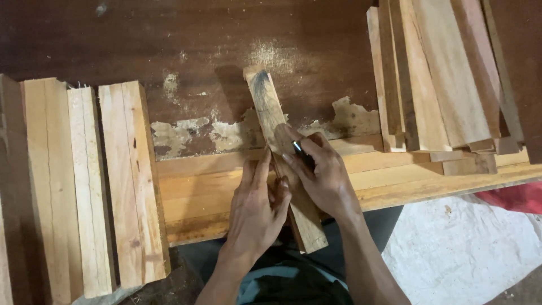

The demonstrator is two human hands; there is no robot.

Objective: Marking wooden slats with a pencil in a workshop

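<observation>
Your wooden strip (pixel 271 113) lies slantwise across the tabletop (pixel 113 39), pale, rough-sawn, with a dark smudge at its far end and its near end jutting past the edge. Your left hand (pixel 257 209) presses flat against its side, fingers together; your right hand (pixel 322 175) pinches a small dark tool (pixel 297 148) on it.

Both forearms are bare, no sleeves, watch or rings showing on the left hand (pixel 257 206) or right hand (pixel 322 175); dark clothing with a teal patch covers the lap.
</observation>
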